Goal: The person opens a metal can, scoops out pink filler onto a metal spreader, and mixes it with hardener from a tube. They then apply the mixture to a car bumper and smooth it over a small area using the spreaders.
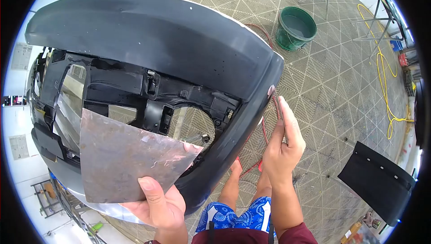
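A scuffed metal plate with pinkish smears near its right corner is gripped in my left hand, thumb on top and fingers underneath. Thin and seen nearly edge-on, a flat tool is in my right hand, beside the bumper's right edge. A small pink patch marks the bumper there, close to my right fingertips. The large dark bumper lies across the left and centre, its black inner frame and openings showing beyond the plate.
A green bucket of greyish liquid stands on the patterned floor behind the bumper. Red hose runs beneath the bumper's right side. A yellow hose, metal stands and a black panel are at the right.
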Demonstrator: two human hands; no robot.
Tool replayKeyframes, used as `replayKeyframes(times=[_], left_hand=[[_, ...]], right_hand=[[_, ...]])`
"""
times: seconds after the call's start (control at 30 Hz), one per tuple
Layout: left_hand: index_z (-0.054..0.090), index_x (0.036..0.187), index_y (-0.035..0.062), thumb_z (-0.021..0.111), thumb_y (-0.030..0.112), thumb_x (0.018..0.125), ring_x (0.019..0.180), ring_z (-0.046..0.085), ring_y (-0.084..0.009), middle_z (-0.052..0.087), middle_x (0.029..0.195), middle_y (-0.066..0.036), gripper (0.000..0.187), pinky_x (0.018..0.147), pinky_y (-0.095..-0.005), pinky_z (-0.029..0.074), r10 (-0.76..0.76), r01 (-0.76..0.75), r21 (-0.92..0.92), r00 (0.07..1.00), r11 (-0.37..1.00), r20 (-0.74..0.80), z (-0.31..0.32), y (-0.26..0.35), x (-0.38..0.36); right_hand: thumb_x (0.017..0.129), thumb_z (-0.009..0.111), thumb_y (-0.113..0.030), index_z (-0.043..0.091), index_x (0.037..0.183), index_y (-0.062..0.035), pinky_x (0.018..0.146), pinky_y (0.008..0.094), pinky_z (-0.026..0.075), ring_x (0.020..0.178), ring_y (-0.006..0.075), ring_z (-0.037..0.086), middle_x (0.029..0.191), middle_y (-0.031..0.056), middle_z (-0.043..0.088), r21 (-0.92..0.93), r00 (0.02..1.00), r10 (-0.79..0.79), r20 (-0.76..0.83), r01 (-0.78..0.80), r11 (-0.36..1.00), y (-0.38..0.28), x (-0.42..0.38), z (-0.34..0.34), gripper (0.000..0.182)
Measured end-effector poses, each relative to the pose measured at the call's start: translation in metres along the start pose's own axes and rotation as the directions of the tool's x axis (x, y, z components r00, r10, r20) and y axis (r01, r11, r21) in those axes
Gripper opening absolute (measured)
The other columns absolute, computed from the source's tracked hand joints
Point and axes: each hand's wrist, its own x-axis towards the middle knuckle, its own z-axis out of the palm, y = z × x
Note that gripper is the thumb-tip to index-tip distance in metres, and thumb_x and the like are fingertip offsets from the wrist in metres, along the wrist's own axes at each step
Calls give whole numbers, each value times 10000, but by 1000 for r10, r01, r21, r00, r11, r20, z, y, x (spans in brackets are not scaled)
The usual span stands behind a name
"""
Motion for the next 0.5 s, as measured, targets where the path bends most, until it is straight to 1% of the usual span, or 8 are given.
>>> replayKeyframes(times=[0.03, 0.17, 0.33, 0.43, 0.47, 0.5], left_hand=[[211, 1600, 87, 614, 109, 990, 1303, 532, -391, 394, 1532, -217, 732, 997, -542, 558, 21, -21, 2, 1000, 1000, -14, 0, -1, 0], [217, 1600, 91, 610, 106, 993, 1300, 535, -392, 395, 1532, -218, 723, 988, -544, 565, 12, -11, 20, 999, 1000, -35, -1, -2, 0], [204, 1606, 105, 610, 113, 996, 1284, 548, -393, 401, 1527, -223, 733, 959, -545, 583, -26, 26, -24, 1000, 999, 16, -3, -3, 0], [201, 1608, 114, 614, 113, 994, 1301, 535, -395, 396, 1533, -218, 740, 981, -553, 568, -37, 38, -27, 999, 999, 13, -5, -5, -1], [201, 1608, 114, 614, 113, 994, 1301, 535, -395, 396, 1533, -218, 740, 981, -553, 568, -37, 37, -29, 999, 999, 14, -5, -8, -1], [195, 1610, 127, 559, 127, 1029, 1259, 566, -377, 424, 1514, -205, 685, 942, -540, 584, 9, -9, 6, 1000, 1000, -7, -6, -13, -1]], right_hand=[[894, 513, 174, 626, 1325, 39, 981, 387, 548, 1194, 357, 672, 1292, 237, 670, -5, 1000, 0, -5, 0, 1000, 0, 0, 0, 466], [895, 507, 176, 622, 1330, 39, 988, 388, 546, 1201, 359, 667, 1303, 240, 663, -2, 1000, 7, -2, -7, 1000, 0, 1, 2, 470], [880, 505, 187, 617, 1340, 36, 1011, 395, 537, 1225, 362, 651, 1327, 238, 648, -35, 999, -37, -3, 37, 999, 1, 2, 6, 497], [849, 516, 194, 610, 1340, 53, 1043, 415, 517, 1241, 379, 635, 1327, 249, 641, -63, 997, -76, -21, 74, 995, 5, -3, 11, 520], [849, 516, 194, 610, 1340, 53, 1043, 415, 517, 1241, 379, 635, 1327, 249, 641, -65, 997, -77, -22, 76, 995, 5, -6, 13, 520], [892, 505, 175, 597, 1359, 46, 1039, 401, 513, 1247, 370, 634, 1339, 246, 637, -96, 996, -84, -16, 82, 992, 4, -11, 14, 493]])
